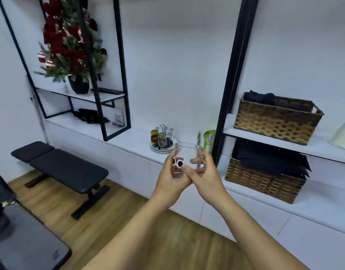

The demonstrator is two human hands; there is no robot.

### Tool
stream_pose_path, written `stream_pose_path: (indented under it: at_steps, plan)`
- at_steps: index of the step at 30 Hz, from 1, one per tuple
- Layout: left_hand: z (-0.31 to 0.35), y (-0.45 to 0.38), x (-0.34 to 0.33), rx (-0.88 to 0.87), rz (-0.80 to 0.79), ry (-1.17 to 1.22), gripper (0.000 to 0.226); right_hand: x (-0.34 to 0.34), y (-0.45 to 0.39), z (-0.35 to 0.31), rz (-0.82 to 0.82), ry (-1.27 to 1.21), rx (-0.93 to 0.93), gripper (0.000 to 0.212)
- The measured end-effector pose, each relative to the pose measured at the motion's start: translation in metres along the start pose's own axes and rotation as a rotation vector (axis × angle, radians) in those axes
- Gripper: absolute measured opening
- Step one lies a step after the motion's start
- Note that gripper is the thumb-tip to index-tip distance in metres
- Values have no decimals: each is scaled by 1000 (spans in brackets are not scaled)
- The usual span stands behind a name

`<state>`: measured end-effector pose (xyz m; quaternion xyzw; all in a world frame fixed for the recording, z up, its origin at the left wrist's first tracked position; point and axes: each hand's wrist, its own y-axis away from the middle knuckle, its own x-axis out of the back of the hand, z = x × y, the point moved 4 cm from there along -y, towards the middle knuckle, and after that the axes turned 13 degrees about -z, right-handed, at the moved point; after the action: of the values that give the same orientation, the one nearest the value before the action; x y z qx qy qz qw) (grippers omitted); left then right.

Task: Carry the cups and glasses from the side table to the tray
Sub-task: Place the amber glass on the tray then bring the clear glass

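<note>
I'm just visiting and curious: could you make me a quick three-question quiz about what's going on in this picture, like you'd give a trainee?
1. True or false: the clear glass with the cartoon face is already standing on the tray.
2. How many hands are holding that glass? A) none B) one C) two
3. Fill in: the two wicker baskets, upper and lower, sit on shelves to the ____ of the tray.

Key
1. False: it is held in the air in front of the white counter.
2. C: left hand and right hand both grip it.
3. Right.
</note>
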<state>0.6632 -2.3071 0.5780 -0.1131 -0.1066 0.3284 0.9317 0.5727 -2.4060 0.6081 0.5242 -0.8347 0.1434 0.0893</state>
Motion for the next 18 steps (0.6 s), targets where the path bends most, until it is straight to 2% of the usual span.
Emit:
stream_pose_path:
  at_steps: [6,11,16,18]
  plan:
    - [-46,-104,19,107,-38,-69,90,9,-127,44,-92,-1,-98,80]
    - [-96,-179,35,131,-45,-163,86,16,-217,86,-240,-31,-170,88]
    - [-155,-265,49,176,-94,-222,106,32,-312,142,-229,-66,-201,89]
    - [-177,-307,55,171,-67,-232,105,42,-355,162,-234,-62,-216,88]
